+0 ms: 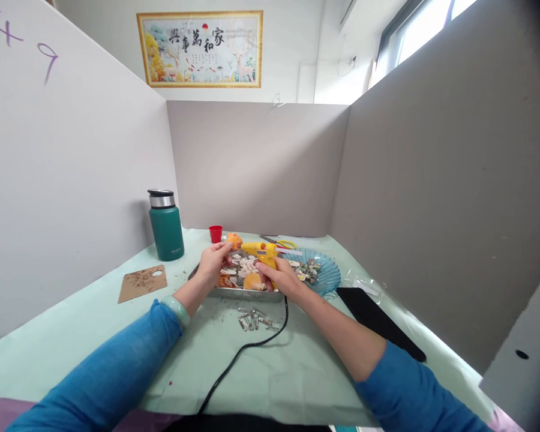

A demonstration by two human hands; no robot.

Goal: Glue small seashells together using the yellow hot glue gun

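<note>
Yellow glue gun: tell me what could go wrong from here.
The yellow glue gun points toward the left hand, which holds an orange piece; if hot, it might burn that hand. The black cord passes near the loose silver clips and could sweep them aside if it drags.

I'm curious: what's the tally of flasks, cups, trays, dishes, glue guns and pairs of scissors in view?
Green flask: 1
Red cup: 1
Metal tray: 1
Blue scalloped dish: 1
Yellow glue gun, in the right hand: 1
Scissors: 1
Total: 6
</note>
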